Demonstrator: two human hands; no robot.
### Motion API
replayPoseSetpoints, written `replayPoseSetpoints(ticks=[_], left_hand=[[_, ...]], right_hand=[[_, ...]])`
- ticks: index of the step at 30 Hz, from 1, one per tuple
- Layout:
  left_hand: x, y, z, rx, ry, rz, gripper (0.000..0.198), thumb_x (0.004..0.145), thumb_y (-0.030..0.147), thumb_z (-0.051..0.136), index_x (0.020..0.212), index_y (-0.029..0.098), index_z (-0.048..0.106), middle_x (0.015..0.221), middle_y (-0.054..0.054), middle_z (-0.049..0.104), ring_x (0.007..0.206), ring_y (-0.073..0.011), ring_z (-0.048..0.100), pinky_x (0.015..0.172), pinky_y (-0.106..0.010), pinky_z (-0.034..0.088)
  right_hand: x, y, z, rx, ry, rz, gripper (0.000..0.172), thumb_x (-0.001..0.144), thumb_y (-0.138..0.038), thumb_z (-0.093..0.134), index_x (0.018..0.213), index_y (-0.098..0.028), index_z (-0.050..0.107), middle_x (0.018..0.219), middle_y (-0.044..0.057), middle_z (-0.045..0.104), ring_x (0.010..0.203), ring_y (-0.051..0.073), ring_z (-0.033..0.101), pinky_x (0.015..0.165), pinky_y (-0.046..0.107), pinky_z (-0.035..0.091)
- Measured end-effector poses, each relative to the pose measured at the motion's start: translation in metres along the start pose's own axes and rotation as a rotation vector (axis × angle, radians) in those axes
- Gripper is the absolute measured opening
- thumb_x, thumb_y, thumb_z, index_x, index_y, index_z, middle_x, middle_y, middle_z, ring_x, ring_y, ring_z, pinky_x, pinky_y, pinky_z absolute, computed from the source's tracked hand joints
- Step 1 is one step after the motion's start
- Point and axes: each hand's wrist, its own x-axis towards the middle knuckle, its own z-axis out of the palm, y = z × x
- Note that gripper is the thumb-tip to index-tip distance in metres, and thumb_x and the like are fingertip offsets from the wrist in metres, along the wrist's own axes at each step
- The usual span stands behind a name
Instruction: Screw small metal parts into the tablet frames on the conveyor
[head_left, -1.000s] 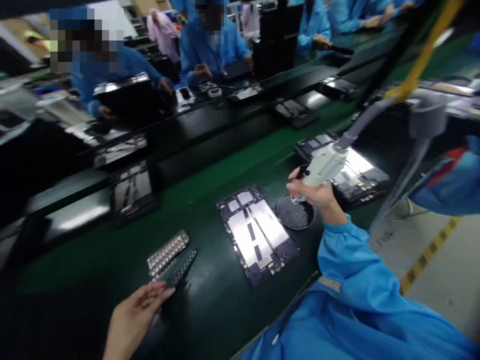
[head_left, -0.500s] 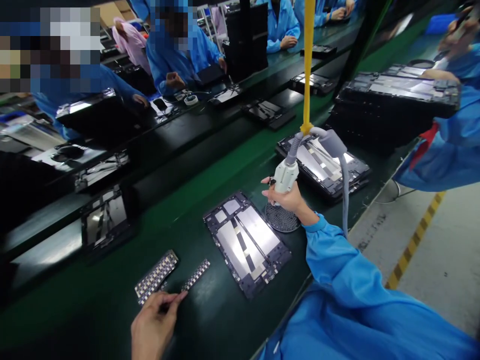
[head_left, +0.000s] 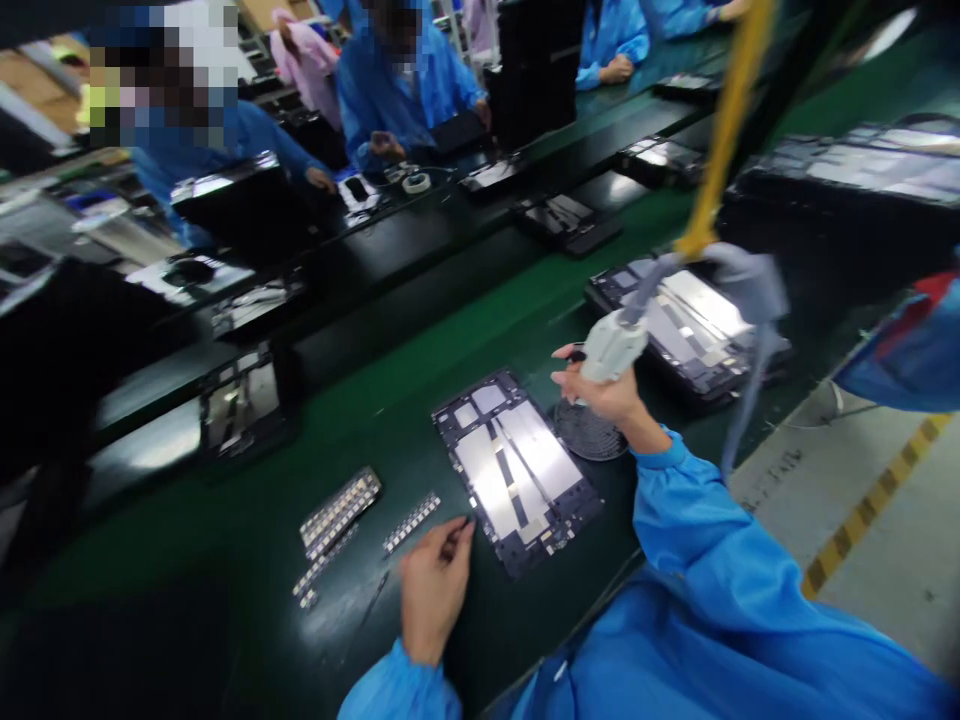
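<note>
My right hand (head_left: 606, 395) is wrapped round a white electric screwdriver (head_left: 613, 347), whose grey cable hangs from a yellow strap. Its tip is hidden. Below the hand lies a round black dish (head_left: 589, 432) with a dotted surface. An opened tablet (head_left: 517, 470), its silver battery bared, rests on the green bench to the left of the dish. At that tablet's left edge is my left hand (head_left: 435, 585), thumb and fingers pinched together; what they hold is too small to make out. Left of it lie a short strip of small parts (head_left: 411, 523) and a stack of such strips (head_left: 341, 512).
A stack of opened tablets (head_left: 694, 330) sits beyond my right hand, and a taller stack (head_left: 862, 170) farther right. More tablets (head_left: 240, 400) lie along the line. Co-workers in blue (head_left: 409, 90) sit across the bench. A blue sleeve (head_left: 907, 345) shows at right.
My left hand has moved from the short strip to the tablet's left edge. The screwdriver in my right hand has tilted, and the view has shifted somewhat.
</note>
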Motion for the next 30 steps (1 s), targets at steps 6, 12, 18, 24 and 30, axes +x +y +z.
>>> replayPoseSetpoints(ticks=[6, 12, 18, 24, 30], left_hand=[[0.002, 0.009, 0.012, -0.027, -0.03, 0.096, 0.023, 0.084, 0.031, 0.052, 0.083, 0.019, 0.072, 0.067, -0.003, 0.066, 0.056, -0.0144, 0.059, 0.055, -0.026, 0.046], [0.003, -0.007, -0.004, -0.153, 0.177, 0.109, 0.018, 0.085, 0.031, 0.055, 0.084, 0.021, 0.07, 0.095, -0.006, 0.073, 0.086, -0.0187, 0.067, 0.076, -0.028, 0.052], [0.007, -0.032, -0.011, -0.262, 0.276, -0.014, 0.019, 0.085, 0.033, 0.055, 0.093, 0.019, 0.065, 0.075, -0.002, 0.071, 0.064, -0.0154, 0.067, 0.064, -0.027, 0.054], [0.004, -0.036, -0.006, -0.22, 0.365, 0.161, 0.02, 0.087, 0.021, 0.048, 0.093, 0.018, 0.067, 0.081, -0.003, 0.072, 0.066, -0.0136, 0.067, 0.068, -0.028, 0.055], [0.007, -0.035, 0.002, -0.148, 0.474, 0.297, 0.022, 0.084, 0.01, 0.048, 0.088, 0.017, 0.068, 0.087, -0.004, 0.071, 0.078, -0.014, 0.068, 0.076, -0.028, 0.055]], right_hand=[[-0.018, -0.027, 0.061, 0.042, -0.247, 0.028, 0.03, 0.069, -0.036, 0.075, 0.091, -0.02, 0.062, 0.05, -0.005, 0.058, 0.042, 0.013, 0.054, 0.045, 0.029, 0.048], [-0.021, -0.005, 0.119, -0.012, -0.437, 0.081, 0.026, 0.066, -0.027, 0.074, 0.087, -0.016, 0.064, 0.05, -0.006, 0.054, 0.043, 0.01, 0.049, 0.044, 0.025, 0.044], [-0.019, 0.004, 0.119, -0.049, -0.426, 0.073, 0.024, 0.067, -0.024, 0.072, 0.087, -0.015, 0.063, 0.049, -0.006, 0.053, 0.041, 0.009, 0.049, 0.044, 0.024, 0.043], [-0.022, -0.005, 0.128, 0.011, -0.353, 0.056, 0.026, 0.068, -0.027, 0.07, 0.089, -0.017, 0.06, 0.046, -0.008, 0.053, 0.039, 0.01, 0.05, 0.044, 0.025, 0.046], [-0.023, 0.003, 0.15, 0.034, -0.412, 0.083, 0.025, 0.068, -0.026, 0.069, 0.089, -0.017, 0.06, 0.045, -0.008, 0.053, 0.037, 0.01, 0.051, 0.042, 0.025, 0.045]])
